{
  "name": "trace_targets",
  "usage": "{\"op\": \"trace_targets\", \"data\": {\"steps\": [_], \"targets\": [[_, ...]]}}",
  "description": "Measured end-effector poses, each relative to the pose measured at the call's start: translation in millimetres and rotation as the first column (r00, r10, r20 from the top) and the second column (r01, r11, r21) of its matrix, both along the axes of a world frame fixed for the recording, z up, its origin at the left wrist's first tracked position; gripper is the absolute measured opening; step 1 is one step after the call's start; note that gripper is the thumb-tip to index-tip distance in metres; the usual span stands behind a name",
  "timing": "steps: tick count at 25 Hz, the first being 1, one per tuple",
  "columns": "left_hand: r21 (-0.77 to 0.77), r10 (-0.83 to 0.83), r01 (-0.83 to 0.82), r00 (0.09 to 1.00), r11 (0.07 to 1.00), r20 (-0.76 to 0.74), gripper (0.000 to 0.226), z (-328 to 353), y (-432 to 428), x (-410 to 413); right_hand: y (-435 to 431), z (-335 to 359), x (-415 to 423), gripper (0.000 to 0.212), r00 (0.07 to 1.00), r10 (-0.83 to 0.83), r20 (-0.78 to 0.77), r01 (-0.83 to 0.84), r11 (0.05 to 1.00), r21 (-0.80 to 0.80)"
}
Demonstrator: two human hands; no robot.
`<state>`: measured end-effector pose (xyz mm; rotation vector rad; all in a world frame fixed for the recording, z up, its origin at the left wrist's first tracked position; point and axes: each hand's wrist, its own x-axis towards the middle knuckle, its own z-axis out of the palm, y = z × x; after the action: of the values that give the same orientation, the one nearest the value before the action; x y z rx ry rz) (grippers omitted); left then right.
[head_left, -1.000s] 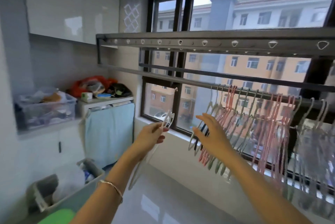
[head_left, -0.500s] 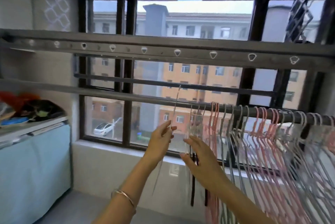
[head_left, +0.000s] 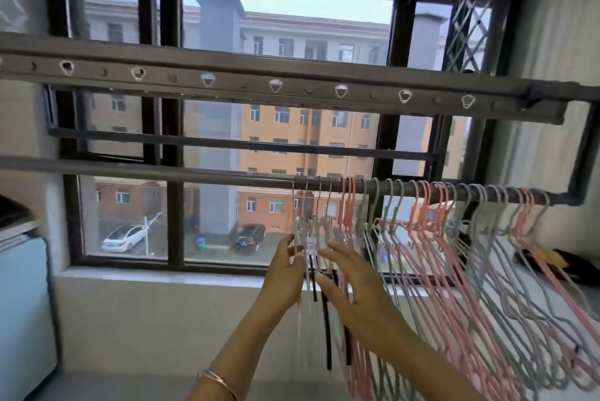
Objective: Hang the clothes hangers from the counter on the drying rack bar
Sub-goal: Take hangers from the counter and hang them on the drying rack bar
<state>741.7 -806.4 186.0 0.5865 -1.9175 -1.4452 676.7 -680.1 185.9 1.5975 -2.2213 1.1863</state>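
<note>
The drying rack bar (head_left: 194, 173) runs across the window at mid height. Many pink, grey and white hangers (head_left: 454, 254) hang on its right half, swung out to the right. At the left end of that row, a white hanger (head_left: 297, 228) has its hook over the bar. My left hand (head_left: 284, 271) pinches this hanger just below the hook. My right hand (head_left: 352, 287) is beside it with fingers spread, resting against the neighbouring hangers and holding nothing.
An upper rack rail with holes (head_left: 240, 82) crosses above head height. A white counter (head_left: 552, 287) with dark items lies at the right behind the hangers. A light-blue covered unit (head_left: 22, 303) stands at the left. The window sill (head_left: 162, 274) is ahead.
My view swung right, from the left counter to face the window. My left hand carried the white hanger up to the bar, where its hook now sits. My right hand stayed against the hung hangers.
</note>
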Motion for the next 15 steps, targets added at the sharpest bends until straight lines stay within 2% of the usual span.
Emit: {"op": "trace_targets", "data": {"steps": [3, 5, 7, 10, 15], "targets": [[-0.210, 0.068, -0.050, 0.995, 0.976, 0.079, 0.048, 11, 15, 9, 29, 0, -14, 0.049, 1.000, -0.006, 0.016, 0.007, 0.999, -0.032], [-0.355, 0.161, -0.123, 0.984, 0.927, 0.077, 0.055, 20, 36, 12, 56, -2, -31, 0.051, 0.999, -0.014, 0.040, 0.016, 0.999, -0.046], [-0.444, 0.186, -0.146, 0.981, 0.884, 0.049, 0.058, 28, 70, 8, 89, -4, -50, 0.049, 0.998, -0.030, 0.046, 0.033, 0.998, -0.047], [-0.547, 0.140, -0.109, 0.990, 0.830, 0.016, 0.058, 31, 140, -24, 158, -10, -88, 0.042, 0.995, -0.094, 0.026, 0.095, 0.993, -0.069], [-0.615, -0.014, 0.029, 0.999, 0.788, 0.029, 0.055, 22, 288, -127, 319, -18, -171, 0.048, 0.964, -0.262, 0.036, 0.264, 0.962, -0.063]]}}
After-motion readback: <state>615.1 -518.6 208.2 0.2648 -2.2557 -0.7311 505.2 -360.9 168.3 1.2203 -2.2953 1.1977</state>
